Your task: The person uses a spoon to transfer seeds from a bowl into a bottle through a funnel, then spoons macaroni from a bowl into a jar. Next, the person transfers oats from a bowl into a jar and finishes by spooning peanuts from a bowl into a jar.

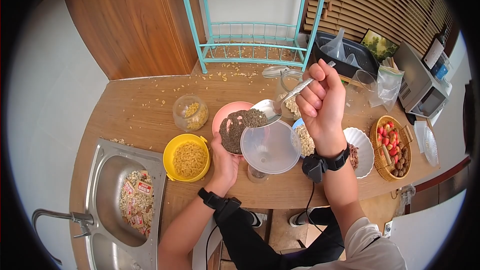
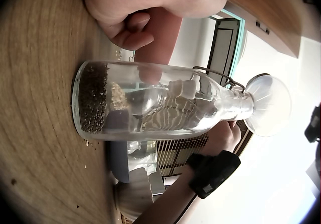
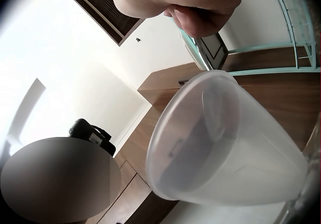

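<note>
Pink is the color of the bowl [image 1: 220,115] in the head view, and small dark seeds [image 1: 231,132] lie in it. The left hand [image 1: 225,162] holds the bowl by its near edge, with the thumb on the rim. The right hand [image 1: 322,100] pinches the handle of a metal spoon [image 1: 299,89], and its fingers are bent in. The spoon has a heap of the same seeds on it, up above the bowl and by the edge of a big clear funnel [image 1: 265,152]. Under the funnel is a glass bottle [image 1: 257,174]. A yellow bowl [image 1: 168,145] full of pasta [image 1: 190,159] sits to the left, near a round glass jar [image 1: 181,110]. On the right are a white wavy dish [image 1: 367,157] and a basket [image 1: 406,155].

The left wrist view is turned on its side. Dark seeds fill the bottom part of the bottle, and the funnel sits in its top. The left fingers are curled by the pink bowl.

In the right wrist view, the right fingers are folded close together near the funnel's wide, round mouth. Part of a blue-green rack [image 3: 273,73] is behind.
</note>
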Demonstrator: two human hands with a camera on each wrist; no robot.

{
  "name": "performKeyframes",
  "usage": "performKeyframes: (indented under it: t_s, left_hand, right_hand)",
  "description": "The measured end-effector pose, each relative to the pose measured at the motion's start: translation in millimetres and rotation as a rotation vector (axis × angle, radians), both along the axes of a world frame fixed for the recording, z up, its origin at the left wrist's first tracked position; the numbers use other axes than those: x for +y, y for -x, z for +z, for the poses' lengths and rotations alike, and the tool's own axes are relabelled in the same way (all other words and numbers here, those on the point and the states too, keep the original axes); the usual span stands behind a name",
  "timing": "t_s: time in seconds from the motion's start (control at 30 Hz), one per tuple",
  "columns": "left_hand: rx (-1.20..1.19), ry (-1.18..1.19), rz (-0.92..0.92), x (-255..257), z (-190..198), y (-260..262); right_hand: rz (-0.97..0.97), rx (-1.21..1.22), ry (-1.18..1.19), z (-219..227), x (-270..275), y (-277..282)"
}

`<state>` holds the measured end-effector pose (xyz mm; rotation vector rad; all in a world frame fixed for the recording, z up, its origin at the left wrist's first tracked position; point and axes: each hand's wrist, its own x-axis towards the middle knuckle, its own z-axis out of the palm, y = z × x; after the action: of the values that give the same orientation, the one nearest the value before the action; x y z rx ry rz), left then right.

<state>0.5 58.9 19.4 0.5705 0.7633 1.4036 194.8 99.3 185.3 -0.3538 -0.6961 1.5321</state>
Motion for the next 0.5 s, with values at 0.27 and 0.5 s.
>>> performKeyframes:
  t_s: [0.27,0.5]
  left_hand:
    - [0.025,0.057,0.042,-3.8,2.4,-0.4]
    - [-0.018,0.071,0.053,-3.5,1.2,-0.6]
  right_hand:
    - [-0.003,-0.015,-0.016,1.4,-2.4,-1.4]
    - [-0.058,-0.12,-0.051,4.8,-9.2,2.5]
